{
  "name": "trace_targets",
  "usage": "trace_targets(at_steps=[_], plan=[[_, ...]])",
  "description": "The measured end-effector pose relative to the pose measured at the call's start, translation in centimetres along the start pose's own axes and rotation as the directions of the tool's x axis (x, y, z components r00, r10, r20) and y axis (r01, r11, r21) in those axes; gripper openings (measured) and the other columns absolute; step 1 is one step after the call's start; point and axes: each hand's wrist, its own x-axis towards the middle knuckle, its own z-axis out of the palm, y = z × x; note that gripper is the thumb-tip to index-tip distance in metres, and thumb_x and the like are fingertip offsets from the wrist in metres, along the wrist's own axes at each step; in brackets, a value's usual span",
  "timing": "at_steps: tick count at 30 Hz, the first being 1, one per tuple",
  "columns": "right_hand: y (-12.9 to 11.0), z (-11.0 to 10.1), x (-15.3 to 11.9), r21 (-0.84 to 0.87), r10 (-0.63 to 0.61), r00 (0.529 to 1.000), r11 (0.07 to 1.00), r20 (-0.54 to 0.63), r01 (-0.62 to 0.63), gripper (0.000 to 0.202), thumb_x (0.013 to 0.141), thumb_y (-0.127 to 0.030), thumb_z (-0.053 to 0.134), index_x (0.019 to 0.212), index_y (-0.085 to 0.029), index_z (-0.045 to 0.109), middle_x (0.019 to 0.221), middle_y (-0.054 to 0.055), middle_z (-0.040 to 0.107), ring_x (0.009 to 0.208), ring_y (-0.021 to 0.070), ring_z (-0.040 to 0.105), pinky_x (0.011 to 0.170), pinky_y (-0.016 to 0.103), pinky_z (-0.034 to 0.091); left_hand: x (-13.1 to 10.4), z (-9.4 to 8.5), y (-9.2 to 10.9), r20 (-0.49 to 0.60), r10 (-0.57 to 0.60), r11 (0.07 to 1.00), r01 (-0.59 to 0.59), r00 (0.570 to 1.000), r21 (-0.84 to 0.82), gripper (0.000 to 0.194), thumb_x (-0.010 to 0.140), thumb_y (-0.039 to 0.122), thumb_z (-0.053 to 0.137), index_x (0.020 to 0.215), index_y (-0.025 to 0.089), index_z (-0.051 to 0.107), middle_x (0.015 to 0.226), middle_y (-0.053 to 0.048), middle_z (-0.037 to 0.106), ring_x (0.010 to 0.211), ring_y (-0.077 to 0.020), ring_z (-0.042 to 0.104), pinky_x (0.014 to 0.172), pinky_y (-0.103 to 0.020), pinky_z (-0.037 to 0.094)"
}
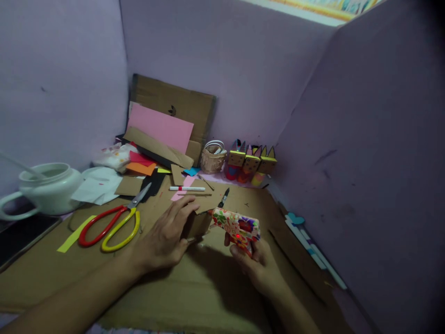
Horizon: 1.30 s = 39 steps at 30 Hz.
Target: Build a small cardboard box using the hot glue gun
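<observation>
Currently, the right hand (255, 264) is gripping a floral-patterned glue gun (229, 219) by its handle, the fingers wrapping closely around it, and a small red light is glowing on its side. The gun is pointing leftward, its nozzle lying just beside the upper edge of a small brown cardboard piece (197, 226). The left hand (167, 234) is holding that piece between thumb and fingers above the cardboard mat (156, 297) (whether the nozzle is actually touching it, I cannot tell).

Left of the hands, scissors with one red and one yellow handle (130, 208) are lying with their blades slightly apart, a yellow paper strip (69, 240) resting beside them. Farther left, a white ceramic pot (52, 192) is standing. Beyond the hands, a white marker with a red band (194, 189) and a black pen (224, 198) are lying on the mat. At the back, a pink sheet (160, 127) is leaning against a cardboard panel (198, 102), while a small basket (212, 161) and three eared holders (251, 163) are standing to their right.
</observation>
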Motion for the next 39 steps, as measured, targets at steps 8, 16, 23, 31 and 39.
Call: trace_targets(at_steps=[8,16,23,31,39], plan=[[-0.2,0.2,-0.2,-0.007,-0.024,1.000,1.000,0.013,0.024,0.028,0.080,-0.044,0.061,0.082,-0.017,0.063,0.073,0.003,0.059,0.051,0.0107,0.044,0.043,0.020,0.032,0.1,0.2,0.1,-0.011,0.016,1.000,-0.016,1.000,-0.013,0.079,0.065,-0.001,0.051,0.136,0.020,0.024,0.140,-0.017,0.035,0.135,-0.0337,0.031,0.109,-0.056,0.033],[-0.6,0.5,-0.4,-0.006,-0.044,0.998,0.999,0.033,0.044,0.026,0.081,-0.042,0.059,0.081,-0.016,0.063,0.070,0.002,0.057,0.053,0.0114,0.044,0.046,0.021,0.034,0.1,0.1,0.2,0.008,0.016,1.000,-0.016,1.000,-0.009,0.083,0.060,-0.003,0.049,0.137,0.019,0.023,0.141,-0.016,0.033,0.137,-0.0320,0.028,0.111,-0.054,0.031],[-0.1,0.4,-0.3,0.015,-0.016,1.000,1.000,0.023,0.016,0.027,0.080,-0.044,0.060,0.081,-0.017,0.060,0.060,-0.002,0.048,0.044,0.0076,0.033,0.038,0.019,0.024,0.2,0.2,0.5,-0.021,-0.013,0.998,0.012,1.000,-0.058,0.081,0.062,-0.001,0.052,0.135,0.021,0.025,0.140,-0.016,0.036,0.135,-0.0338,0.032,0.109,-0.056,0.032],[-0.9,0.7,-0.4,0.004,-0.039,0.999,0.999,0.008,0.039,0.026,0.078,-0.042,0.060,0.077,-0.017,0.060,0.062,-0.001,0.051,0.046,0.0088,0.038,0.041,0.021,0.031,0.0,0.4,0.3,0.014,0.013,1.000,-0.012,1.000,-0.011,0.084,0.060,-0.002,0.049,0.137,0.020,0.023,0.141,-0.016,0.033,0.135,-0.0324,0.030,0.109,-0.055,0.033],[-0.8,0.6,-0.4,-0.011,-0.032,0.999,0.999,-0.004,0.032,0.025,0.078,-0.042,0.061,0.078,-0.017,0.061,0.064,0.000,0.052,0.048,0.0100,0.040,0.042,0.021,0.032,0.3,0.6,0.6,-0.014,-0.029,0.996,0.028,0.999,-0.090,0.084,0.062,-0.001,0.053,0.138,0.019,0.023,0.140,-0.016,0.037,0.135,-0.0317,0.032,0.110,-0.053,0.034]])
